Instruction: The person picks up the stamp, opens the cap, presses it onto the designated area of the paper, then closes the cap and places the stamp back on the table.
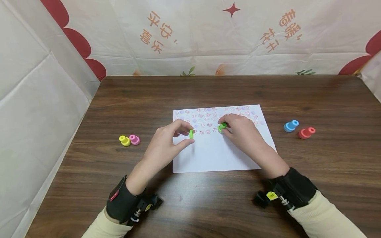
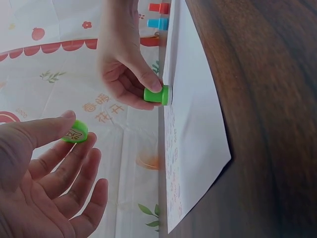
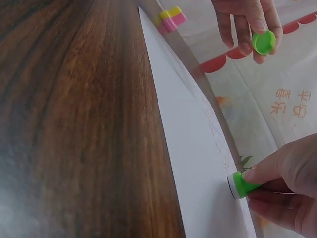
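Plainly, right fingers (image 3: 265, 173) pinch a green stamp (image 3: 241, 186) between them, left fingers (image 1: 185, 143) a cap (image 1: 191, 134).

stamp (image 1: 222, 127): green | cap (image 2: 75, 132): green, dark motif | paper (image 1: 205, 160): white, red and purple prints | table (image 1: 80, 172): brown woodgrain

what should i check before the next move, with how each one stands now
1. Green stamp gripped: ok, pinched in the right hand.
2. Cap off: ok, held in the left hand.
3. Bare room on the paper: ok, below the rows of prints.
4. Yellow stamp, pink stamp, blue stamp and red stamp off the paper: ok, two on each side.
5. Ink on the green stamp's face: cannot tell, it is turned out of sight.
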A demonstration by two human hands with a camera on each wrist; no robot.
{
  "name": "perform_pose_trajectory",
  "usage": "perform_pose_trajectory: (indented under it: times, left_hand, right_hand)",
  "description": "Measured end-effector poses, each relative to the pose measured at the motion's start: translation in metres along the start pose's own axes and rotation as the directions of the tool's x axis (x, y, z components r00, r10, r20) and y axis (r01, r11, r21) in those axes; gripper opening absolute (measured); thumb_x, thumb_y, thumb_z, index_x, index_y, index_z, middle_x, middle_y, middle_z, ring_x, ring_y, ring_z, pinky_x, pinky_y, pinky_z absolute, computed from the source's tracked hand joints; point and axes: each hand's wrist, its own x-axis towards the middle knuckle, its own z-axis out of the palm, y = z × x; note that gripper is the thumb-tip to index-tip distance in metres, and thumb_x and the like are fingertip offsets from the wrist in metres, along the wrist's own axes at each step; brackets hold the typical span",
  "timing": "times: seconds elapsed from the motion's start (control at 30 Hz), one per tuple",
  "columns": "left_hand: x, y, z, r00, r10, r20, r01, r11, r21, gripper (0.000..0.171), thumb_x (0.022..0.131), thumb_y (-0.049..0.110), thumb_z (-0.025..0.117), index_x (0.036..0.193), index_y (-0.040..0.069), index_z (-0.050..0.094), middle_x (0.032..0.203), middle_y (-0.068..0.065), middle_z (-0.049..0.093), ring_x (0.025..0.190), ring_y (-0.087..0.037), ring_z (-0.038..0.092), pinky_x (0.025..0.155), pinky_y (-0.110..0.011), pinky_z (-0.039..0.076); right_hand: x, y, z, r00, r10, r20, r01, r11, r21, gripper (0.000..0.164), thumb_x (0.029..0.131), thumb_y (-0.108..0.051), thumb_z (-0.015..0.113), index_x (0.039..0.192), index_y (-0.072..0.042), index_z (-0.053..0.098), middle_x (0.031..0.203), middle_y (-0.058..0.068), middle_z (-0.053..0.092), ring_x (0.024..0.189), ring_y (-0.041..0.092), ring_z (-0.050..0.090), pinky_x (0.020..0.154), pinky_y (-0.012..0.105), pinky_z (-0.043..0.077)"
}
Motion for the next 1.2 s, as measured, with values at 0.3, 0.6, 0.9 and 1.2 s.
perform_pose_trajectory:
  times: [0.3,0.6,0.9,1.2]
  left_hand:
    - [-0.0012,0.0033,0.0,1.0,0.006,-0.003,-0.006,1.0,0.003,0.027,0.081,0.018,0.077,0.104,0.014,0.063,0.097,0.0,0.072,0.093,-0.011,0.066,0.087,-0.038,0.056]
    - [-0.0007,0.0054,0.0015,1.0,0.003,0.003,-0.003,1.0,-0.001,0.028,0.081,0.018,0.077,0.105,0.014,0.063,0.096,0.0,0.072,0.093,-0.011,0.065,0.088,-0.039,0.056]
    - [-0.0009,0.0068,0.0007,1.0,-0.002,0.001,0.002,1.0,-0.003,0.029,0.08,0.018,0.077,0.105,0.014,0.063,0.096,-0.001,0.072,0.093,-0.012,0.065,0.087,-0.041,0.056]
    - [-0.0007,0.0061,0.0018,1.0,0.006,0.003,-0.006,1.0,-0.01,0.028,0.08,0.017,0.077,0.104,0.014,0.063,0.096,-0.001,0.072,0.092,-0.011,0.066,0.088,-0.04,0.056]
  right_hand:
    - [0.0,-0.0008,0.0018,0.996,-0.082,-0.029,0.08,0.994,-0.076,0.014,0.081,0.001,0.07,0.093,-0.005,0.069,0.089,0.009,0.072,0.083,0.025,0.065,0.07,0.046,0.055]
    - [-0.0016,-0.0019,0.0012,0.996,-0.086,-0.039,0.082,0.992,-0.096,0.013,0.081,0.0,0.071,0.092,-0.005,0.068,0.089,0.008,0.073,0.082,0.024,0.066,0.069,0.045,0.056]
    - [-0.0015,-0.0014,0.0026,0.995,-0.09,-0.047,0.085,0.991,-0.101,0.013,0.081,-0.002,0.072,0.093,-0.006,0.069,0.088,0.008,0.073,0.08,0.024,0.066,0.068,0.045,0.056]
    - [-0.0018,-0.0008,0.0032,0.996,-0.082,-0.045,0.077,0.991,-0.107,0.013,0.081,-0.002,0.073,0.093,-0.006,0.068,0.087,0.008,0.073,0.079,0.024,0.065,0.068,0.045,0.056]
